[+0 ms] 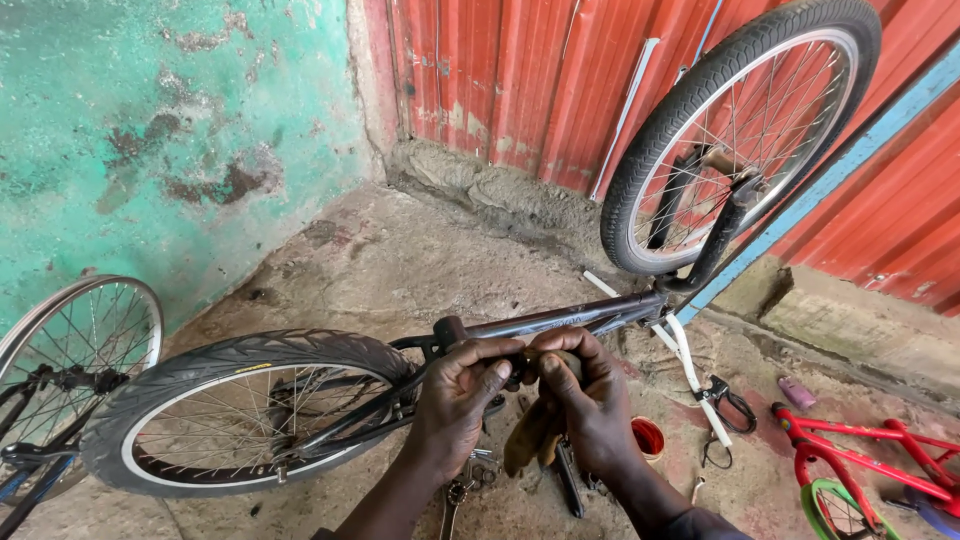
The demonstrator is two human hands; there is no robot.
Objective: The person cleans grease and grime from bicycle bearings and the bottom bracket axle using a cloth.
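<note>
Bicycle: a dark bicycle (560, 320) lies upside down across the middle of the frame, resting on the concrete floor (400, 260) so its underside comes up to me.
Left hand: my left hand (465, 385), lower centre, is curled shut around the crank area where the frame tubes meet, thumb pressed on top, steadying the part.
Right hand: my right hand (585, 395), touching the left, is closed over the same spot, fingers bent down; a tan rag (528, 440) hangs beneath it, seemingly pinched against the palm, though exactly what the fingertips grip I cannot tell.
Rear wheel: the wheel (250, 405) at lower left sits in the frame, tyre on, just beside my left wrist.
Front wheel: the other wheel (740, 135) stands high at upper right in its fork, near the red corrugated wall (520, 80).
Tools: spanners (470, 480) lie on the floor directly under my hands, placed within easy reach.
Red cup: a small red cup (648, 437) sits on the floor just right of my right wrist.
Around: a loose spoked wheel (70, 350) leans at far left by the green wall (150, 130); a small red bicycle frame (870, 450) lies at lower right.
</note>
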